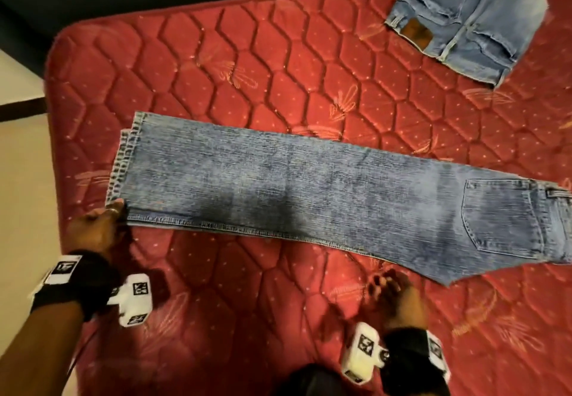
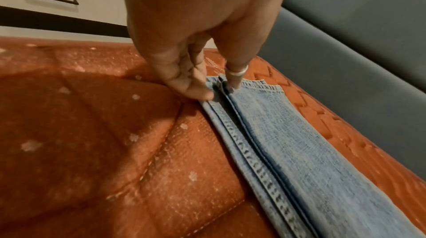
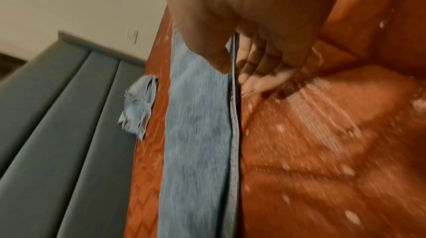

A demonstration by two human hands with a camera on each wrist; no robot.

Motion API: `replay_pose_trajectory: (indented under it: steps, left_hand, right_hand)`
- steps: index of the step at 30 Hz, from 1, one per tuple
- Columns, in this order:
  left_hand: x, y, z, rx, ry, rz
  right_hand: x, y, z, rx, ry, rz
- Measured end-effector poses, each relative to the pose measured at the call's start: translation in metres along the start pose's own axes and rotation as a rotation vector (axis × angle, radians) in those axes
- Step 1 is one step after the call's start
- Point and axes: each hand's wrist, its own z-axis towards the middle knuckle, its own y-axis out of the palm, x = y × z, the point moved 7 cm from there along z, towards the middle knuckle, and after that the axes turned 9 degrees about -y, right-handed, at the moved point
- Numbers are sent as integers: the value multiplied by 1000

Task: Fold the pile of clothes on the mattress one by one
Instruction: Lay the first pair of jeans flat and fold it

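On the red quilted mattress point(image 1: 216, 55) our left hand point(image 1: 96, 228) pinches the hem corner of the blue denim jeans point(image 1: 309, 191), laid leg-on-leg for folding. Our right hand point(image 1: 393, 290) hangs loosely curled beside the seam, holding nothing.

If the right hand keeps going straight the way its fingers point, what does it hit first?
Most likely the near seam edge of the laid-out jeans. The right hand sits just short of it on the mattress, though depth is unclear.

Blue jeans point(image 1: 309, 197) folded lengthwise, legs stacked, flat across the red quilted mattress point(image 1: 247, 55), paler folded jeans point(image 1: 470, 14) at its far corner
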Motion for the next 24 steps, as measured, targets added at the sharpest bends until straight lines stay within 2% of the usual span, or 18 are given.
replay_pose_trajectory:
  steps: [1,4,5,6,8,11,15,16,17,20,23,24]
  left_hand:
    - [1,3,4,-30,-5,-30]
    - [7,-2,11,-37,0,-129]
    - [6,-1,24,-72,-48,-241]
    - [7,1,25,-101,-87,-226]
    - [21,2,22,-81,33,122]
    - [28,3,24,-91,24,126]
    - [28,20,16,-139,-102,-232]
    - [25,21,14,-98,-178,-352]
    - [24,19,13,-72,-205,-356]
    - [22,14,9,-108,-196,-345]
    - [14,-8,10,-70,-105,-384]
    - [12,-10,11,-102,-108,-367]
  right_hand:
    - [17,16,-5,-18,54,38]
    - [51,77,-20,-73,67,9]
    - [61,93,-24,-80,80,-18]
    - [70,105,-24,-93,109,-30]
    - [77,121,-31,-55,176,6]
    - [79,133,-29,-13,201,116]
    - [88,148,-33,-90,255,155]
    - [90,151,-34,-107,254,145]
    - [91,154,-35,-118,246,136]
    - [94,154,-35,-116,226,111]
    - [102,149,-36,-132,199,97]
    - [106,145,-37,-136,191,65]
